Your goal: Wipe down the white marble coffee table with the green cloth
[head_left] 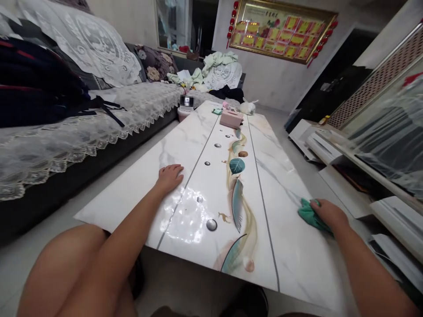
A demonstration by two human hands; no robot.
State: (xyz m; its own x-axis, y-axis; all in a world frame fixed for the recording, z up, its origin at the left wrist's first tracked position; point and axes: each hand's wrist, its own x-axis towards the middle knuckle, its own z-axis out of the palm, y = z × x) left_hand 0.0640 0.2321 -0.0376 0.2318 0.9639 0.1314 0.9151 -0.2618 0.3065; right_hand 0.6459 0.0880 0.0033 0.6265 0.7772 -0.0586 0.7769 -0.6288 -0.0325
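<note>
My left hand (169, 177) lies flat on the left part of a long white marble-patterned table (139, 176), fingers stretched out and nothing in them. At the table's right edge, my right hand (328, 213) is closed on a green cloth (310, 214), pressing it against the tabletop. Part of the cloth is hidden under that hand. Down the table's middle runs a printed pattern of leaves and round dots, with a teal leaf (237, 166) in it.
A pink box (231, 118) and a plastic bag (248, 107) stand at the table's far end. Along the left is a sofa (139, 99) with a lace cover and a dark backpack (36, 83). A low cabinet (350, 189) lines the right side.
</note>
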